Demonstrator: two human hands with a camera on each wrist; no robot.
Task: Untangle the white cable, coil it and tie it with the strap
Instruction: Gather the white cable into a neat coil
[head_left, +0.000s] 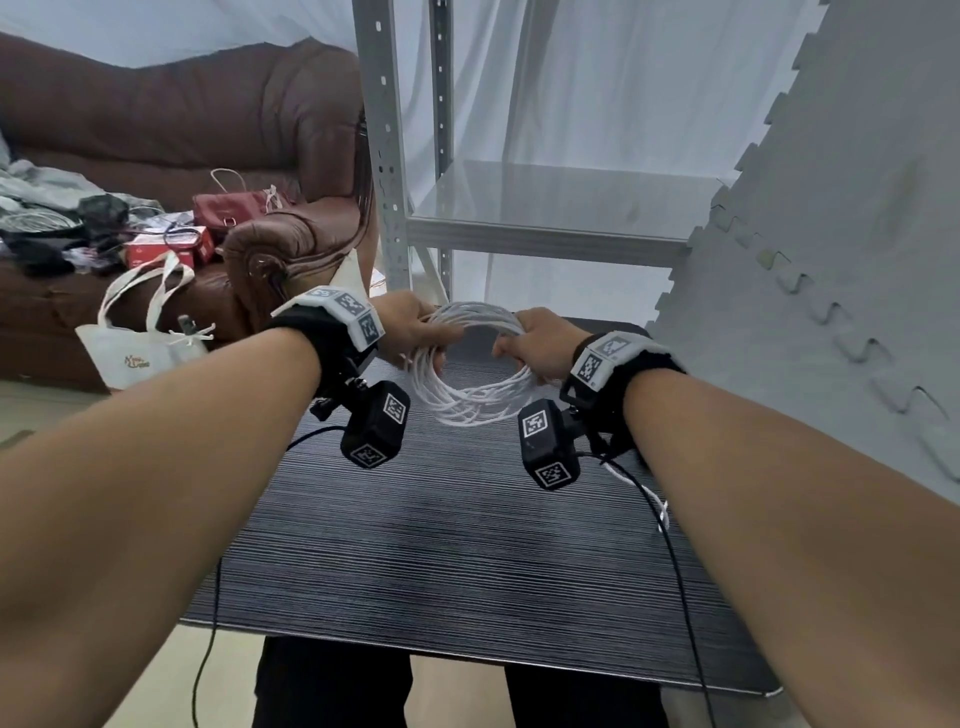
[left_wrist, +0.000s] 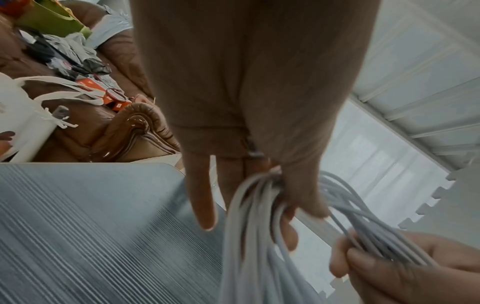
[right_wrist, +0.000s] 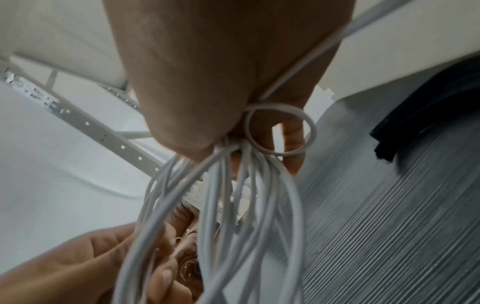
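Two hands hold one loose coil of white cable (head_left: 470, 364) above the far end of the dark ribbed table (head_left: 467, 545). The left hand (head_left: 410, 325) has its fingers curled round the bundled turns on the coil's left side; in the left wrist view the little finger stands out straight, clear of the strands. The right hand (head_left: 540, 345) has thumb and fingers closed round the turns on the opposite side, and in the right wrist view a small stray loop of cable (right_wrist: 280, 131) springs out just beside that grip. A further run of cable trails back from the right grip along the wrist towards the table's right edge. The step in hand appears to be coiling: the turns are gathered but uneven, and a tail is not yet wound in. The strap cannot be made out in any view. The next move probably calls for drawing the tail and stray loop into the bundle, then keeping one hand clamped while the other finds the strap.
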